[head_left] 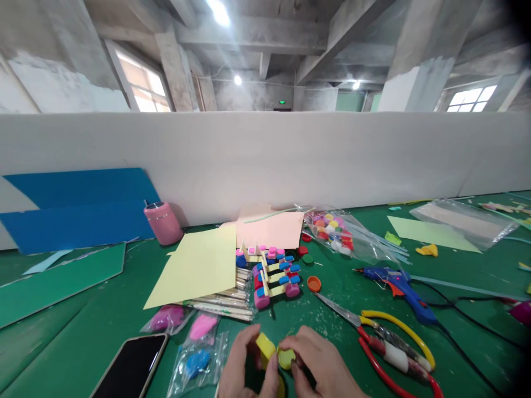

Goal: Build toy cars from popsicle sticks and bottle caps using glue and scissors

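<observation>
My left hand (245, 365), at the bottom centre, pinches a small yellow piece (265, 345) with a flat, block-like face. Close beside it, my right hand (317, 362) grips a round yellow bottle cap (286, 359) between thumb and fingers. Whether the two yellow things touch is hard to make out. Below them, more yellow shows partly hidden between the hands. Ahead stands a small assembled model (276, 279) of wooden sticks with pink, blue and purple parts. An orange cap (314, 284) lies on the green table to its right.
Scissors (373, 326) and a blue glue gun (400, 287) with a cord lie right. A bag of coloured caps (334, 232) is behind. A phone (130, 365), bags of clay (198, 362), yellow paper (199, 265) and a pink canister (164, 224) are left.
</observation>
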`<control>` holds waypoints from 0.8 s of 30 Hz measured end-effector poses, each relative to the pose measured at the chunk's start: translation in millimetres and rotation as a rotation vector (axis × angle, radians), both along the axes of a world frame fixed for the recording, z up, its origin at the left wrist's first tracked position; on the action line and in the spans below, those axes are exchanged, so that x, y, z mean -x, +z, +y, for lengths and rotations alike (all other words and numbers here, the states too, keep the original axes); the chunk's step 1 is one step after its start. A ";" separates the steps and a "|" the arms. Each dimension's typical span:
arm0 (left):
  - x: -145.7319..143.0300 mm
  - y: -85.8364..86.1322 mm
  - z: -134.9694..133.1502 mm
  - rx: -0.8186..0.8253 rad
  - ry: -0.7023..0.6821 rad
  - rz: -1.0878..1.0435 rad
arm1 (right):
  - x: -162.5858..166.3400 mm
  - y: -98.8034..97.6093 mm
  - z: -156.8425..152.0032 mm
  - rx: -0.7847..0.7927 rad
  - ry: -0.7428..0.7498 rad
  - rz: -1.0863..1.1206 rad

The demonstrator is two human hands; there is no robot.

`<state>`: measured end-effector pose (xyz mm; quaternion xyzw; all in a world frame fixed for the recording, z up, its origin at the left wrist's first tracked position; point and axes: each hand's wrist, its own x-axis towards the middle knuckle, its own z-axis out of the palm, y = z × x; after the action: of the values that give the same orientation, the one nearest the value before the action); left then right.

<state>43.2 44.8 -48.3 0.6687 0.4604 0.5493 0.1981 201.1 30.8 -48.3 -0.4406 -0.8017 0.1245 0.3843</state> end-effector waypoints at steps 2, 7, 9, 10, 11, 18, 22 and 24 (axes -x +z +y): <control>1.1 0.3 -0.1 -0.024 -0.023 0.050 | -0.1 -0.4 -0.4 0.022 0.014 0.015; -0.1 8.1 -1.0 -0.130 -0.078 0.185 | -0.5 3.6 -3.4 0.050 0.020 0.062; -0.9 11.2 -1.7 -0.138 -0.075 0.202 | -1.2 6.4 -5.0 0.049 0.018 0.082; -1.1 12.3 -2.0 -0.136 -0.071 0.205 | -1.8 7.8 -5.6 0.049 0.011 0.091; -1.1 12.8 -2.2 -0.127 -0.071 0.211 | -2.6 9.0 -5.9 0.048 -0.001 0.099; 1.1 8.5 0.3 -0.098 -0.087 0.257 | -19.5 21.6 6.1 -0.063 -0.261 0.092; 0.7 5.4 1.5 -0.097 -0.119 0.230 | -57.2 30.0 7.4 -0.101 -0.541 0.093; 0.4 4.5 1.7 -0.080 -0.133 0.221 | -86.4 29.3 -1.3 -0.099 -0.695 0.076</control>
<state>42.8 46.6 -43.8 0.7616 0.4116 0.4758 0.1552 287.5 29.4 -19.0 -0.6630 -0.5938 -0.0365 0.4544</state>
